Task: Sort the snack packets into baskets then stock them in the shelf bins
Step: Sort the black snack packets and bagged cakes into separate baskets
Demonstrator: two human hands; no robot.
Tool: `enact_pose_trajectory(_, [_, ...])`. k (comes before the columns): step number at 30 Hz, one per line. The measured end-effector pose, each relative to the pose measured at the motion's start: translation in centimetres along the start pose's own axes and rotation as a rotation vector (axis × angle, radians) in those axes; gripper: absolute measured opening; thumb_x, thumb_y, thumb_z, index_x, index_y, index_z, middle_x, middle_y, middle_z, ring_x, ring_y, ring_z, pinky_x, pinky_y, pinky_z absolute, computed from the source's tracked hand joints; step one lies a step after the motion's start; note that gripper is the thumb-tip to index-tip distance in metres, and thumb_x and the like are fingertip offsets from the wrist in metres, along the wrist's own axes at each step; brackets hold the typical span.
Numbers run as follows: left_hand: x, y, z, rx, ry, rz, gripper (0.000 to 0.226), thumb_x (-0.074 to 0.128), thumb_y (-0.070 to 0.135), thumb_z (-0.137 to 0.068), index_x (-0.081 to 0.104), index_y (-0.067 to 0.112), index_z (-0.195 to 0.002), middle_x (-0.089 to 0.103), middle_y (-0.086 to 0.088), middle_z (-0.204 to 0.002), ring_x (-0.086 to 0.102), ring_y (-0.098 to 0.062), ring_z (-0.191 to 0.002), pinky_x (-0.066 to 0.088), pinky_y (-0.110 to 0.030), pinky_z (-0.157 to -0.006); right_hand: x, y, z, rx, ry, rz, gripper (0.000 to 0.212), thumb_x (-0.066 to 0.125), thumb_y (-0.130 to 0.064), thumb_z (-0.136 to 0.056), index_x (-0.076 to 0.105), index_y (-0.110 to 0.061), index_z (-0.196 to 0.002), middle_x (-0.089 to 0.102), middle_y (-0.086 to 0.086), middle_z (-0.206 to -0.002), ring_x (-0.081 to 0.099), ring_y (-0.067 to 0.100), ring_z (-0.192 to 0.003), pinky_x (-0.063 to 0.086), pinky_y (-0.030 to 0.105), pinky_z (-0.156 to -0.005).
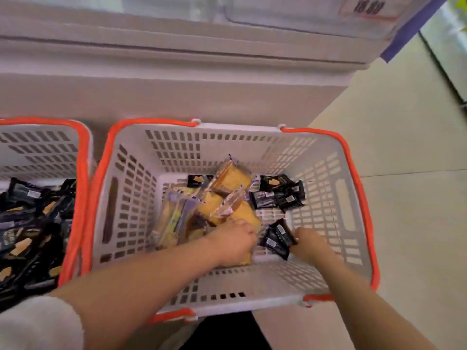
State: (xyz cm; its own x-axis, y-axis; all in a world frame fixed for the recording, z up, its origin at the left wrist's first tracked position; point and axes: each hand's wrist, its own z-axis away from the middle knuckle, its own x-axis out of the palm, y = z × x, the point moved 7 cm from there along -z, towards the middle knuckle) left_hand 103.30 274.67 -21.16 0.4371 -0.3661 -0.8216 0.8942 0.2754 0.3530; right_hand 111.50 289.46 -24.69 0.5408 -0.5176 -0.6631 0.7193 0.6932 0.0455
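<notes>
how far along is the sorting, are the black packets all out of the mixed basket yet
Not yet. The left basket already holds a pile of black packets, so sorting is well underway. In hand: the right hand grips a black packet in the right basket, while the left hand rests on the yellow cake packets. Left: a few black packets at the back, then stocking the bins.

You've got a pale floor (pixel 404 198) carrying two white baskets with orange rims: the right basket (pixel 326 173) and the left basket (pixel 38 147) sit just beside each other, against a white cabinet (pixel 177 97).
</notes>
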Motion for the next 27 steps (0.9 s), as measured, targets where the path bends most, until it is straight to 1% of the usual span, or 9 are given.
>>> enact_pose_trajectory(5, [3.5,1.0,-4.7,0.089,-0.131,-0.066,0.039,0.047,0.025,-0.091,0.047,0.009,-0.127,0.047,-0.011,-0.126,0.039,-0.026,-0.119,0.037,-0.041,-0.100,2.9,-0.4,-5.3,-0.048,-0.042,0.066,0.038,0.054,-0.020,-0.092,0.043,-0.004,-0.124,0.053,0.015,-0.123,0.054,0.030,-0.111,0.046,0.035,-0.084])
enact_pose_trajectory(10, [5.8,1.9,-7.2,0.276,-0.066,-0.360,0.031,0.040,0.015,-0.093,0.053,0.005,-0.120,0.050,-0.011,-0.124,0.040,-0.029,-0.116,0.032,-0.038,-0.099,2.8,-1.6,-8.5,-0.067,0.060,0.166,0.041,0.050,-0.016,-0.093,0.038,-0.004,-0.130,0.047,0.014,-0.130,0.053,0.027,-0.115,0.048,0.036,-0.087])
enact_pose_trajectory(14, [6.8,3.3,-9.5,0.317,-0.025,-0.452,0.032,0.040,0.012,-0.093,0.054,0.005,-0.120,0.052,-0.012,-0.126,0.042,-0.031,-0.119,0.035,-0.037,-0.099,1.1,-0.7,-8.3,-0.019,0.059,-0.115,0.038,0.062,-0.022,-0.084,0.051,-0.002,-0.114,0.061,0.014,-0.111,0.060,0.029,-0.102,0.048,0.032,-0.075])
enact_pose_trajectory(16, [7.0,4.0,-11.1,0.290,-0.007,-0.419,0.035,0.035,0.011,-0.094,0.052,0.004,-0.124,0.049,-0.015,-0.131,0.041,-0.031,-0.124,0.035,-0.036,-0.101,-0.2,0.0,-7.6,-0.046,0.076,-0.279,0.024,0.066,-0.026,-0.081,0.053,-0.009,-0.091,0.060,0.010,-0.091,0.059,0.026,-0.085,0.042,0.026,-0.062])
enact_pose_trajectory(18, [7.7,4.5,-12.6,0.242,-0.062,-0.349,0.036,0.034,0.009,-0.095,0.046,0.001,-0.129,0.043,-0.020,-0.136,0.035,-0.034,-0.127,0.030,-0.040,-0.103,-1.2,0.7,-6.7,-0.046,0.082,-0.395,0.024,0.066,-0.026,-0.083,0.045,-0.018,-0.073,0.052,0.002,-0.076,0.050,0.016,-0.067,0.033,0.025,-0.049])
enact_pose_trajectory(20, [8.1,4.9,-13.5,0.205,-0.108,-0.338,0.036,0.034,0.008,-0.096,0.043,0.001,-0.130,0.042,-0.021,-0.135,0.035,-0.034,-0.126,0.030,-0.040,-0.102,-1.4,1.2,-6.0,-0.030,0.051,-0.493,0.016,0.062,-0.023,-0.084,0.050,-0.015,-0.079,0.053,0.002,-0.074,0.047,0.014,-0.062,0.032,0.025,-0.046])
enact_pose_trajectory(23, [8.7,5.0,-14.1,0.156,-0.134,-0.367,0.035,0.035,0.009,-0.096,0.042,0.001,-0.130,0.043,-0.018,-0.132,0.038,-0.032,-0.121,0.031,-0.039,-0.099,-1.1,1.6,-5.4,-0.024,-0.006,-0.658,0.013,0.056,-0.016,-0.083,0.056,-0.006,-0.091,0.059,0.012,-0.080,0.052,0.022,-0.067,0.042,0.032,-0.057])
enact_pose_trajectory(25, [8.5,4.5,-14.0,0.115,-0.138,-0.308,0.033,0.035,0.008,-0.096,0.045,-0.001,-0.126,0.044,-0.018,-0.129,0.038,-0.032,-0.119,0.030,-0.038,-0.099,-1.4,1.8,-5.0,-0.034,0.000,-0.786,0.008,0.056,-0.013,-0.082,0.059,-0.008,-0.088,0.062,0.015,-0.081,0.056,0.027,-0.074,0.051,0.044,-0.071])
enact_pose_trajectory(27, [7.3,3.8,-13.6,0.048,-0.077,-0.148,0.035,0.041,0.014,-0.094,0.044,0.001,-0.126,0.045,-0.017,-0.128,0.040,-0.033,-0.118,0.031,-0.038,-0.097,-1.9,1.9,-4.4,-0.041,0.040,-0.874,0.003,0.056,-0.012,-0.082,0.059,-0.013,-0.082,0.062,0.012,-0.079,0.059,0.029,-0.077,0.052,0.049,-0.077])
